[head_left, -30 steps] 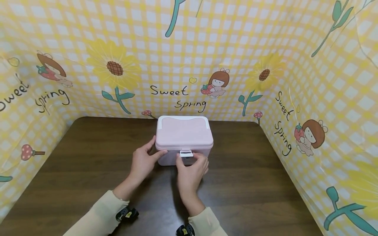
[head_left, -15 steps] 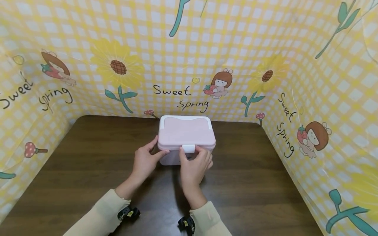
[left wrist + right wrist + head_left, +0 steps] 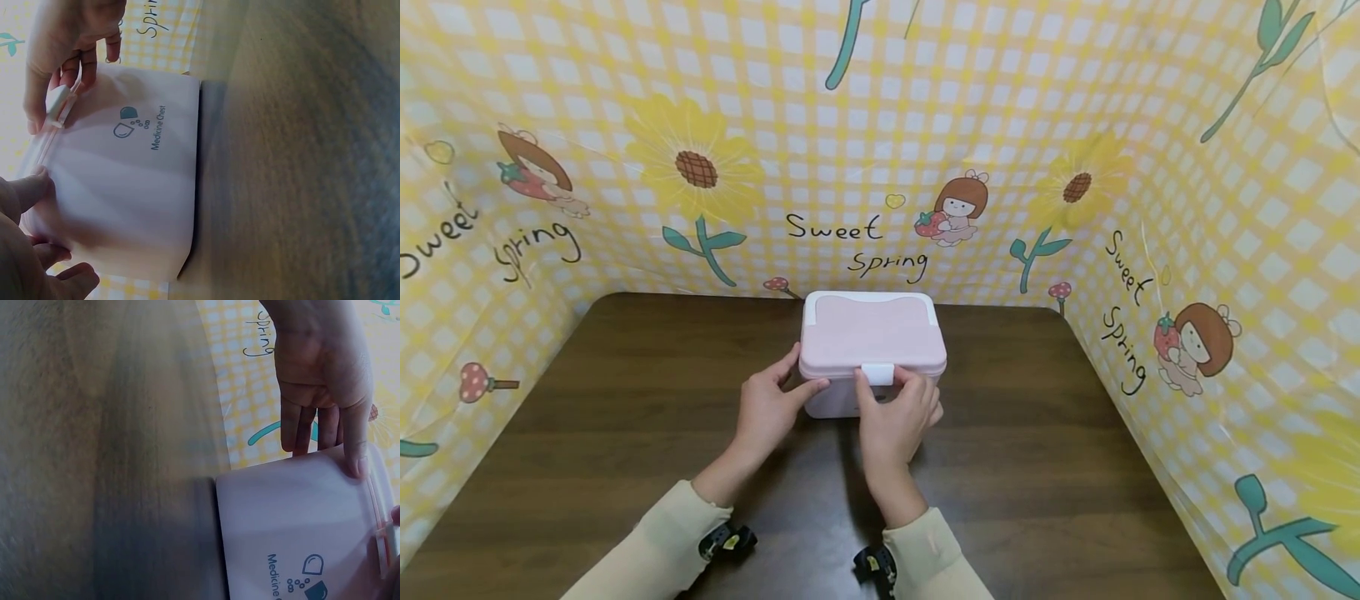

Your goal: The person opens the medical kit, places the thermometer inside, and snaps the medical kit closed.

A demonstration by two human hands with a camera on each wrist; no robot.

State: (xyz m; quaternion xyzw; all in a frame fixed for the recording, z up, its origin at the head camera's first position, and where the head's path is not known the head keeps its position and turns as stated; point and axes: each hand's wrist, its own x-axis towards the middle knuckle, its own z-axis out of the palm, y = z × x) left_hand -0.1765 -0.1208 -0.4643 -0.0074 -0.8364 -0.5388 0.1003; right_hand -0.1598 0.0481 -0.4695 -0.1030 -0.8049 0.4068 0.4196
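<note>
A pink medicine chest (image 3: 872,337) with a closed, white-trimmed lid stands on the table, its front toward me. My left hand (image 3: 766,408) holds its left front corner, thumb on the front just under the lid and fingers along the side. At the middle of the front edge, my right hand (image 3: 897,423) pinches the white latch (image 3: 877,374) between thumb and fingers. In the left wrist view the latch (image 3: 58,103) stands out from the front, above a printed capsule picture and the words "Medicine Chest" (image 3: 157,128). The other fingers of the right hand fold beside it.
The brown wooden table (image 3: 1022,467) runs around the chest. Yellow checked cloth (image 3: 835,150) with flowers and lettering rises behind and along both sides, close behind the chest. Black wrist cameras (image 3: 727,542) sit on both sleeves.
The right thumb and fingers have moved up slightly with the latch, which has swung upward and now shows its broad white face. The left hand keeps its place on the corner; the view shifted slightly.
</note>
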